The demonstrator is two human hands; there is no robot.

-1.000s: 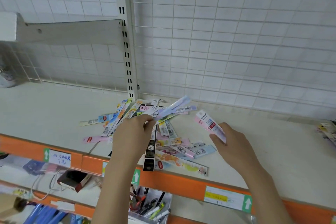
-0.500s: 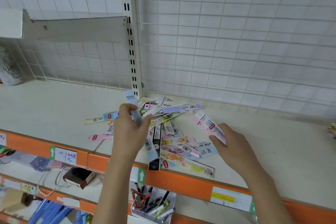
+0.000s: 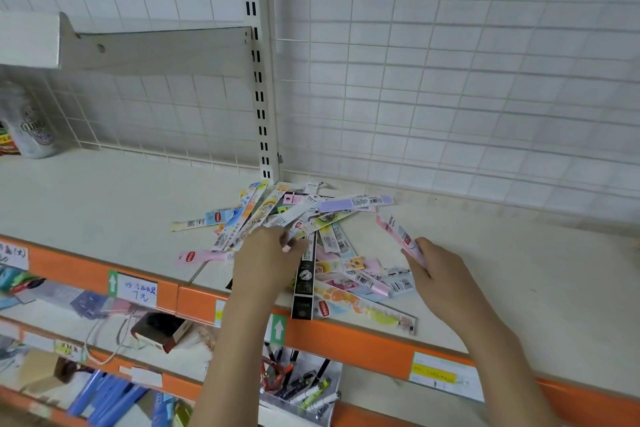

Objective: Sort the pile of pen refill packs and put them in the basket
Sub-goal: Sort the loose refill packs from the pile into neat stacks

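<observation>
A can [image 3: 29, 125] stands far left on the cream shelf [image 3: 104, 204], before a wire grid [image 3: 450, 80]. The pile of flat, slim refill packs [image 3: 311, 236] lies near the upright post [image 3: 261, 80]. The left hand [image 3: 266, 260] pinches packs in the pile; the right hand [image 3: 440, 274] grips a pink pack [image 3: 398, 236] just beside it.

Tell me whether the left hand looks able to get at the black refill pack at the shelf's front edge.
Probably yes. The black refill pack lies on top of the pile, right beside the left hand, with nothing over it. That hand is already among the packs, though, and whether it holds one is unclear.
</observation>
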